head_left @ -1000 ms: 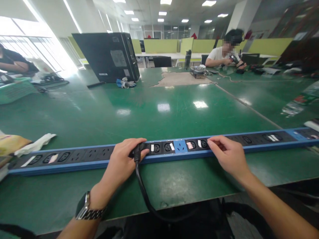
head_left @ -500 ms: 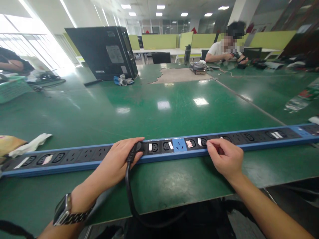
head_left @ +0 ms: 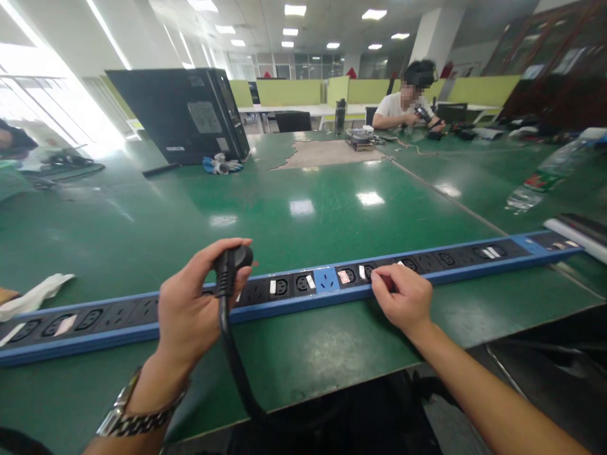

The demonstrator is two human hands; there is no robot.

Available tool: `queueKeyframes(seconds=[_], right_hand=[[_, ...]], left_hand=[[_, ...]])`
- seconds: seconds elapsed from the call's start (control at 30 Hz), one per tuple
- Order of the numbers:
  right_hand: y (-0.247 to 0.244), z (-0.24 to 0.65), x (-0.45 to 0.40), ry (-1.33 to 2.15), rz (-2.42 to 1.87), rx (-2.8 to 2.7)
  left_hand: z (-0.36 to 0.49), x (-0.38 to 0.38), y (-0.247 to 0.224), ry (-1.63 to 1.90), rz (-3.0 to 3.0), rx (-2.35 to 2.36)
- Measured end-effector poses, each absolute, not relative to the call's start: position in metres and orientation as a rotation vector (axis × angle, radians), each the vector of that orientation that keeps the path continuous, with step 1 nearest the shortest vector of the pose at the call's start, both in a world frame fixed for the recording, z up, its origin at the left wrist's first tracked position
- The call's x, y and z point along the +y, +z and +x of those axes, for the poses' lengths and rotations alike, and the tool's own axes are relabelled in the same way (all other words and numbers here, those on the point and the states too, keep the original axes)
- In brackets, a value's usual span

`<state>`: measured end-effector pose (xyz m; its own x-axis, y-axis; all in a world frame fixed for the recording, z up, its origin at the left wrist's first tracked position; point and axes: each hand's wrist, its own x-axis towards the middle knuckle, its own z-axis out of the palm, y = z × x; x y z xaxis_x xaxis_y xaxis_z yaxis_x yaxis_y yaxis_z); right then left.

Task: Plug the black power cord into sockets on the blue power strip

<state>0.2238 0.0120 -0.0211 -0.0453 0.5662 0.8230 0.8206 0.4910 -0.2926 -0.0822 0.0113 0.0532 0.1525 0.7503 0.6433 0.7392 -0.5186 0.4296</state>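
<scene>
A long blue power strip (head_left: 284, 306) with black socket panels lies across the green table. My left hand (head_left: 192, 300) grips a black power plug (head_left: 236, 262) between thumb and fingers, raised above the strip's left half; its thick cord (head_left: 237, 360) hangs down past the table edge. The plug is apart from the sockets. My right hand (head_left: 403, 297) rests at the strip's right half, fingers curled and pinched by a socket with a white label. Whether anything small sits in that pinch is hidden. A blue socket (head_left: 326, 280) shows between the hands.
Beyond the strip, a black computer case (head_left: 184, 117) stands with gloves (head_left: 222, 164) beside it. A plastic bottle (head_left: 545, 174) lies at the right. A white tissue (head_left: 35, 297) is at the left. Across the table sits another person (head_left: 403, 107) handling a dark object.
My left hand has lifted the plug up off the strip, out of the socket area. The right hand keeps its place at the strip. The view has shifted slightly.
</scene>
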Motion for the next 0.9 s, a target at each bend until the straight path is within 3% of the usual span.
queueKeyframes(seconds=[0.17,0.37,0.9], right_hand=[[-0.021,0.224,0.011,-0.305,-1.180,-1.720],[-0.021,0.224,0.011,-0.298,-1.174,-1.733],[-0.020,0.224,0.006,-0.262,-1.194,-1.755]], left_hand=[[-0.019,0.027,0.040,0.995,2.462,1.147],[0.000,0.031,0.018,0.902,2.451,1.288],[0.015,0.015,0.049,0.466,2.563,1.607]])
